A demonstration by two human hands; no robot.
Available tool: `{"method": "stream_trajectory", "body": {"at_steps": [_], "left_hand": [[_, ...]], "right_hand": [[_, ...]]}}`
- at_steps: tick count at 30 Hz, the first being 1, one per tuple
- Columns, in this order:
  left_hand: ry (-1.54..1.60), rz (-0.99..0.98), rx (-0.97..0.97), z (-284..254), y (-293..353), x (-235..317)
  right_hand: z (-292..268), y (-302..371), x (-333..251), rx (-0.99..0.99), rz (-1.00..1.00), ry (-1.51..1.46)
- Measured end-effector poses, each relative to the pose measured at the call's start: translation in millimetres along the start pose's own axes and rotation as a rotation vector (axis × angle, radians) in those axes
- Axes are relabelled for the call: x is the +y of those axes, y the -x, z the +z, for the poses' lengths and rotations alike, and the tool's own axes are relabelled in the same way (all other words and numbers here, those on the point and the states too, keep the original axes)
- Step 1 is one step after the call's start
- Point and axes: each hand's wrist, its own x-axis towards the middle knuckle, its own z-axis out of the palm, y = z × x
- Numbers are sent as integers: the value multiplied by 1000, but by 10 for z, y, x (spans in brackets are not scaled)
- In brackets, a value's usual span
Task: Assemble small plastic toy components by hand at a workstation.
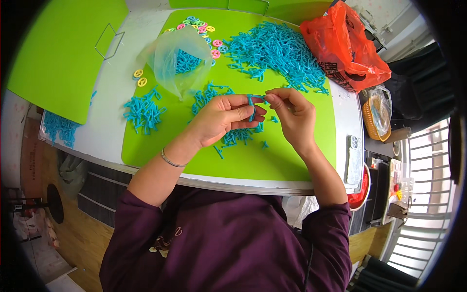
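My left hand [221, 116] pinches a small teal plastic piece [251, 101] between thumb and fingers, above the green mat. Close beside it, my right hand [293, 114] has thumb and forefinger closed on another small teal part [265, 99], which meets the first piece or lies right against it. Below and behind the left hand spreads a loose pile of teal plastic pieces [237, 136], partly hidden by that hand. A few single teal pieces [275, 119] lie on the mat between the hands.
A large teal heap [275, 48] lies at the back, beside a red plastic bag [348, 46]. A clear bag [168, 61] holds more teal pieces, near colourful small wheels [216, 53]. Another teal pile [142, 112] sits left. A phone [353, 158] rests at the right edge.
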Motion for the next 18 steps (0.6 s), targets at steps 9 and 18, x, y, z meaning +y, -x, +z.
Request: {"method": "stream_trajectory", "body": {"at_steps": [9,18], "left_hand": [[4,11,0,-8,7,-21],[-95,93,37,16,-3,-46]], "right_hand": [[-21,-40,-36,29,-488,414],[-14,-49,-69,26,-616,428]]}}
